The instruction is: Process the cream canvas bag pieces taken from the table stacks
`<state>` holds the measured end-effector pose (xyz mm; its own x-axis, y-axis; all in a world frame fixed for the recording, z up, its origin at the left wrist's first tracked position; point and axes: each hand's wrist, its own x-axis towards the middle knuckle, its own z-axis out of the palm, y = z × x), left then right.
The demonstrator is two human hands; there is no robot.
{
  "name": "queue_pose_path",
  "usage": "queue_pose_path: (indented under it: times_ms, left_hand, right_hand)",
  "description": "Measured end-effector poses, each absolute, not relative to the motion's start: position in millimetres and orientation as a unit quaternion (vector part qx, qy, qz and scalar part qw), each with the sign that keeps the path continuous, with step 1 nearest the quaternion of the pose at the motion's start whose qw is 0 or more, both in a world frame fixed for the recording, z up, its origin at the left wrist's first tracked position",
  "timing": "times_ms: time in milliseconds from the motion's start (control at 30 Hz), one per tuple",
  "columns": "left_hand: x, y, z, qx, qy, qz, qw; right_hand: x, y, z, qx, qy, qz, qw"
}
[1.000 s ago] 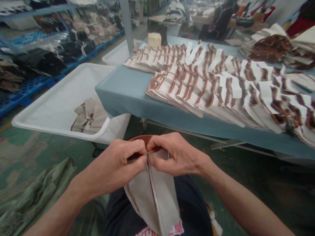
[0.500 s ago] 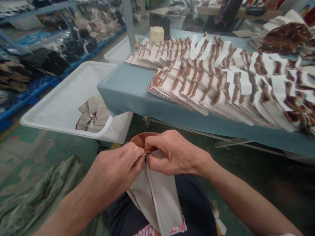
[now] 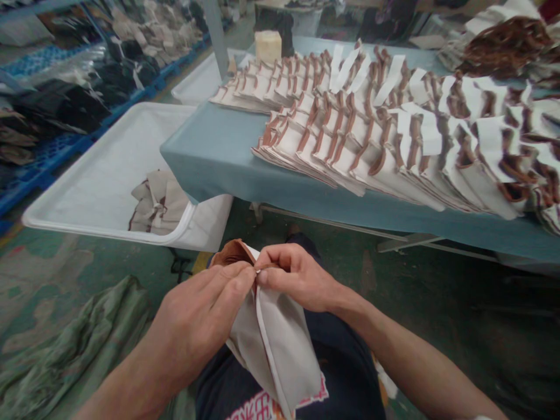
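Over my lap, a beige sewn piece with a brown lining (image 3: 286, 338) hangs down, a pale raised seam running along its length. My left hand (image 3: 210, 303) pinches its upper edge at the top of that seam. Right beside it, thumb and bent fingers of my right hand (image 3: 295, 274) grip the same edge. The fingertips of both hands meet at a small light spot, too small to make out. Behind the fingers the brown inside of the piece gapes open. Part of its top is hidden by my hands.
A blue-covered table (image 3: 210, 157) carries rows of similar beige pieces (image 3: 350, 134) with white strips (image 3: 431, 134) on them. At left a white bin (image 3: 56, 204) holds a tied beige bundle (image 3: 160, 204). Green cloth (image 3: 87, 338) lies on the floor; blue pallets (image 3: 83, 146) hold more bundles.
The brown-lined opening shows more widely behind my fingers. My right hand has dropped slightly and its fingers are less curled. The view has shifted a little; both hands still grip the edge.
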<state>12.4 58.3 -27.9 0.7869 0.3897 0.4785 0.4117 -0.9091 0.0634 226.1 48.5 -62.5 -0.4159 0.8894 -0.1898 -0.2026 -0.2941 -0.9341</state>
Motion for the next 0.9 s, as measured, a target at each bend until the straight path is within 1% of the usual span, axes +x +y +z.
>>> queue_pose_path:
  times_ms: [100, 233, 367, 467, 600, 733, 800, 900]
  left_hand:
    - [16.6, 60.6, -37.2, -0.941, -0.211, -0.264, 0.016]
    - [19.5, 61.7, -46.8, -0.929, -0.216, -0.299, -0.038]
    - [17.1, 58.9, -40.7, -0.91, -0.269, -0.298, -0.107]
    - [17.1, 56.3, -31.4, -0.901, -0.308, -0.291, -0.099]
    - [22.8, 57.5, -24.9, -0.907, -0.293, -0.28, -0.117]
    - [25.8, 63.4, -23.0, -0.901, -0.31, -0.268, -0.144]
    - [24.3, 63.5, -20.8, -0.885, -0.327, -0.271, -0.189]
    - [19.6, 58.9, -18.3, -0.84, -0.355, -0.278, -0.301]
  right_hand:
    - [228.4, 49.2, -66.7, -0.354, -0.448, 0.714, 0.406]
    - [227.7, 49.8, -67.5, -0.337, -0.446, 0.721, 0.409]
    - [228.1, 48.3, -61.1, -0.304, -0.468, 0.727, 0.4]
    - [233.6, 45.7, -54.3, -0.323, -0.504, 0.706, 0.379]
    - [243.9, 45.8, -52.4, -0.364, -0.576, 0.647, 0.343]
    - [249.2, 49.6, -53.1, -0.379, -0.66, 0.555, 0.335]
    - [247.5, 46.5, -49.2, -0.367, -0.7, 0.504, 0.348]
    - [242.0, 31.8, -46.4, -0.376, -0.725, 0.445, 0.367]
